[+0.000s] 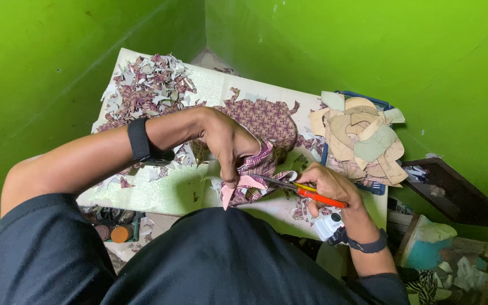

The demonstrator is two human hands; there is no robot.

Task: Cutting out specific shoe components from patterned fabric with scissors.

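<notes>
Your left hand (230, 144) pinched the patterned fabric piece (255, 166) taut for cutting; your right hand (326, 183) gripped the orange-handled scissors (306, 192), blades at its edge.

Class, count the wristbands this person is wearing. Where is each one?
2: a black band on the left forearm, and a dark band on the right wrist.

Overhead view of a desk (159, 195) set in a green-walled corner. The left hand (227, 141) grips a piece of patterned fabric (258, 166); the right hand (329, 183) holds orange-handled scissors (306, 191), blades at the fabric's edge. Fabric scraps (148, 85) lie at the far left, cardboard templates (360, 138) at the right.
</notes>
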